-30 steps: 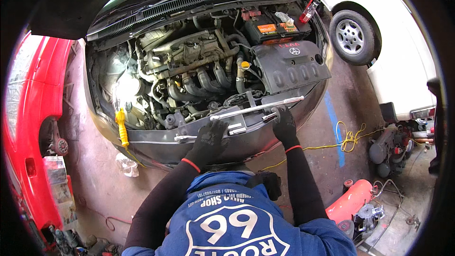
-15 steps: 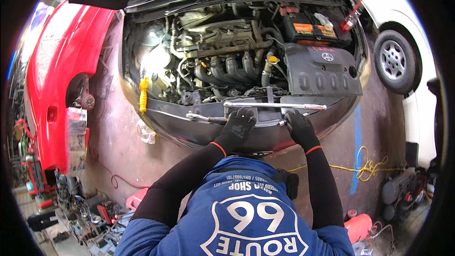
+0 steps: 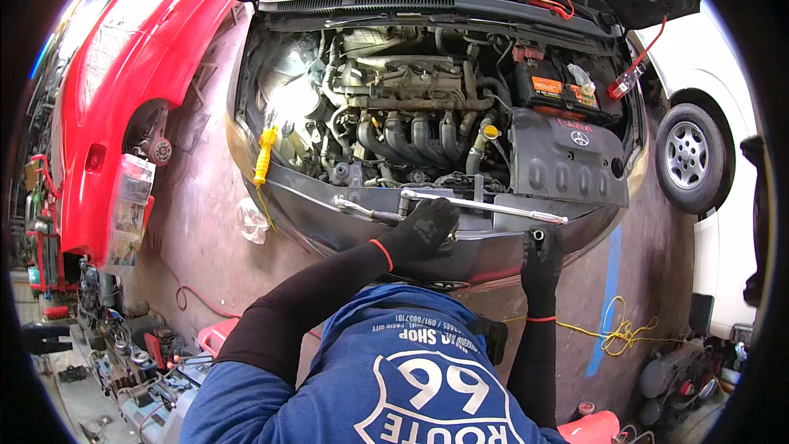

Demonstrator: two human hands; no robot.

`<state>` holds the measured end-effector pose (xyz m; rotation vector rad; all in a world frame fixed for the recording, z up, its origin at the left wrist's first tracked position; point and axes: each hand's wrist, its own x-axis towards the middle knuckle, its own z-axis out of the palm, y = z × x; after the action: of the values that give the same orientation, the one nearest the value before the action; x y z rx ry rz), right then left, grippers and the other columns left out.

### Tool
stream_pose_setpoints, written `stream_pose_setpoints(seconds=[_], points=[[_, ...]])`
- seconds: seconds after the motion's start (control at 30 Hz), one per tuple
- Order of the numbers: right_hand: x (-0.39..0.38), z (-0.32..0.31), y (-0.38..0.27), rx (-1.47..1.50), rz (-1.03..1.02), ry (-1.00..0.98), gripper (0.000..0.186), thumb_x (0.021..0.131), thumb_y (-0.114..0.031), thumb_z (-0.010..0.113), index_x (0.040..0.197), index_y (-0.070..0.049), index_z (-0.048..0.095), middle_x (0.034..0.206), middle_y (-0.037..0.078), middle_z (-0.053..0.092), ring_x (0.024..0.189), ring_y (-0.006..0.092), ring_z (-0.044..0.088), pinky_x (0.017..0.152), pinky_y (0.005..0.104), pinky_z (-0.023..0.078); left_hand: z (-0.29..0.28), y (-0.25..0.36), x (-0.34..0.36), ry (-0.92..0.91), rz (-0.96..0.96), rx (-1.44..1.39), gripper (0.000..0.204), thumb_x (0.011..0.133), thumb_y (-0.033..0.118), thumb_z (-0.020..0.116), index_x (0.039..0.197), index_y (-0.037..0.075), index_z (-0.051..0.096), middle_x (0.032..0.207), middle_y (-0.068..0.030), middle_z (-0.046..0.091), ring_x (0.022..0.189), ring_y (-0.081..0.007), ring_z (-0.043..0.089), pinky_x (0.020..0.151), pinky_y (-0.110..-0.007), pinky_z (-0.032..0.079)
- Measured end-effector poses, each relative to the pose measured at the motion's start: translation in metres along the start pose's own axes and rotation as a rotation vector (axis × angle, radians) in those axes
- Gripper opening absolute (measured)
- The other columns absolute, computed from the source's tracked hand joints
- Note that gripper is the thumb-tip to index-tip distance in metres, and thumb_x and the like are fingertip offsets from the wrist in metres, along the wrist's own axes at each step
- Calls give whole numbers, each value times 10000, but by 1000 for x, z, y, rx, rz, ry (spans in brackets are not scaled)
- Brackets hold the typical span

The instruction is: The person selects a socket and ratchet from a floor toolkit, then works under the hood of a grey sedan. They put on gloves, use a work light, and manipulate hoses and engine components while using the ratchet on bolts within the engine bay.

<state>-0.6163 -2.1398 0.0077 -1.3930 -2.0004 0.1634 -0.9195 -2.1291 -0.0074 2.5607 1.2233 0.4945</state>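
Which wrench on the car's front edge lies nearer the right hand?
The long wrench: its tip is near the right hand, while the short wrench lies left of the left hand.

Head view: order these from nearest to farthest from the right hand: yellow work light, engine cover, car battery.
From the right hand:
1. engine cover, just ahead
2. car battery, beyond the cover
3. yellow work light, well to the left

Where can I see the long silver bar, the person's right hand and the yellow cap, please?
Long silver bar [image 3: 503, 210]: head view, middle of its shaft.
Right hand [image 3: 542, 261]: head view, middle of the hand.
Yellow cap [image 3: 491, 131]: head view, its top.
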Motion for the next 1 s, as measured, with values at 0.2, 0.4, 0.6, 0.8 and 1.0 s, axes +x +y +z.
stream_pose_setpoints(seconds=[0.2,0.4,0.6,0.8,1.0], points=[[5,-26,-63,563,534,198,127,1079,-144,517,1067,-34,580,962,97,632,710,179,671,699,308,547,-19,-6,-10,246,-648,-946,293,995,272,654,1117,10,600,848,-119,663,702,-221,643,630,-381,516],[28,-3,-163,991,413,263,141,1078,-122,529,1167,-13,536,1003,98,625,823,250,726,765,360,598,-61,-30,-30,532,-820,-2039,165,1073,248,594,1133,101,639,895,-11,655,764,-93,632,673,-249,522],[48,46,-231,1037,459,281,128,1080,-135,547,1142,-24,558,981,82,661,824,201,719,773,299,576,-100,-53,-59,550,-802,-1997,166,1071,250,595,1113,92,626,914,-25,646,796,-133,636,735,-294,548],[69,98,-277,1020,592,391,137,1084,-162,538,1054,-28,542,904,85,669,742,198,715,708,315,583,-120,-89,-90,548,-810,-1873,220,1053,258,632,1137,55,624,883,-27,646,739,-123,637,683,-285,537],[91,139,-307,804,545,355,187,1062,-195,584,1114,-21,538,839,78,665,781,191,702,709,323,577,-98,-131,-107,522,-966,-2012,251,1033,264,660,1165,58,606,852,-35,632,730,-151,647,654,-304,536]])
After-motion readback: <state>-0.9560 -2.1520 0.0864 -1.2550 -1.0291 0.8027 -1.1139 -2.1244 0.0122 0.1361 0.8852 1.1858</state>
